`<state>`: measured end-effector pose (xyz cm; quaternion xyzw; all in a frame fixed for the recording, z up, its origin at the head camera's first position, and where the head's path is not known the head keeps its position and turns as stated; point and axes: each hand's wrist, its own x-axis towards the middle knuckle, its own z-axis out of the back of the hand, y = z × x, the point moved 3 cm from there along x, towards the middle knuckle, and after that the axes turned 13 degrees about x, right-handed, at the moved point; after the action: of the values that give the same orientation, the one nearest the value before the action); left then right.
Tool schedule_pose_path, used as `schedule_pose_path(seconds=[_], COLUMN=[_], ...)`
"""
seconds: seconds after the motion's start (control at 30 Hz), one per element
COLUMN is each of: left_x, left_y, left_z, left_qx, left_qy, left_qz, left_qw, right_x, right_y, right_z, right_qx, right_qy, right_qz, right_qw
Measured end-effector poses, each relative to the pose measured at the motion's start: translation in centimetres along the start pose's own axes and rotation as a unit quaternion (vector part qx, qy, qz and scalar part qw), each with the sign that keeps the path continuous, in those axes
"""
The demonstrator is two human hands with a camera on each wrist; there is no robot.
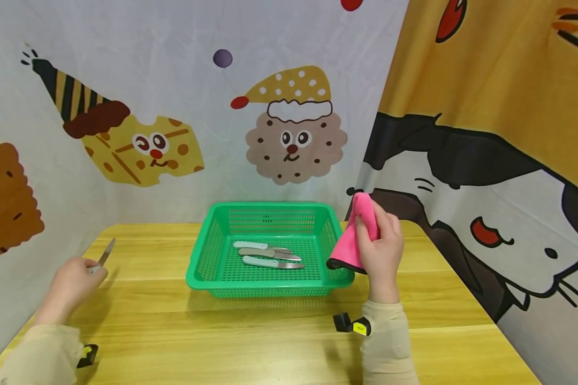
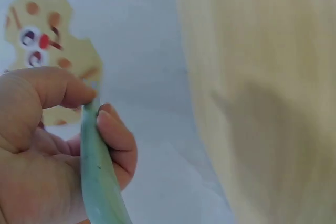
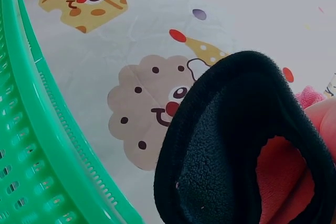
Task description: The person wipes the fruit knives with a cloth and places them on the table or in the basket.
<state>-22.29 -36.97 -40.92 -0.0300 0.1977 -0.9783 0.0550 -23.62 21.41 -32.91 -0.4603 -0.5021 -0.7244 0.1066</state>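
At the left of the table, my left hand (image 1: 77,280) holds a knife (image 1: 107,252) by its pale green handle (image 2: 100,166), blade pointing up and away. The left wrist view shows thumb and fingers pinching that handle. On the right, my right hand (image 1: 384,243) grips a pink cloth (image 1: 350,247) with a dark edge, raised beside the basket's right rim. Its dark edging (image 3: 210,145) fills much of the right wrist view. Between the hands stands a green plastic basket (image 1: 270,285). Several knives (image 1: 260,262) lie in it side by side, blades to the right.
The basket rests on a yellow wood-grain table (image 1: 212,342). Behind the table hangs a pale curtain (image 1: 173,64) printed with cartoon food, and a cat-print curtain (image 1: 462,160) closes off the right side. Each wrist carries a small black strap mount (image 1: 349,323).
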Motion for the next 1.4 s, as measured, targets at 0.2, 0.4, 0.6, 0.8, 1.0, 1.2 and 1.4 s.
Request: schedule_pose_path(seconds=[0.2,0.4,0.6,0.8,1.0,1.2,1.4], left_x=[-0.3,-0.5,-0.5,-0.5,-0.9,-1.7,-2.2], left_y=[-4.0,-7.5,-10.2,-13.6,-17.5,-21.2,-24.6], left_z=[1.3,1.5,1.1,0.9,0.6,0.0,-1.3], left_qx=[-0.051,-0.096,-0.157,-0.193,-0.237,-0.268,-0.295], left_qy=[-0.081,-0.127,-0.124,-0.136,-0.142,-0.128,-0.102], left_qz=[-0.012,-0.042,-0.049,-0.086,-0.139,-0.191,-0.234], left_qw=[0.9953,0.9864,0.9784,0.9679,0.9511,0.9357,0.9205], right_x=[-0.1,-0.1,-0.1,-0.6,-1.5,-1.9,-2.9], right_y=[0.1,0.3,1.0,2.3,4.7,7.2,9.4], right_z=[0.0,-0.2,-0.6,-1.5,-3.6,-6.1,-8.5], right_qx=[0.001,0.005,0.022,0.040,0.077,0.098,0.085], right_qy=[0.001,0.002,0.007,0.026,0.076,0.101,0.153], right_qz=[-0.001,0.002,0.019,0.052,0.112,0.199,0.276], right_qw=[1.0000,1.0000,0.9996,0.9975,0.9879,0.9699,0.9451])
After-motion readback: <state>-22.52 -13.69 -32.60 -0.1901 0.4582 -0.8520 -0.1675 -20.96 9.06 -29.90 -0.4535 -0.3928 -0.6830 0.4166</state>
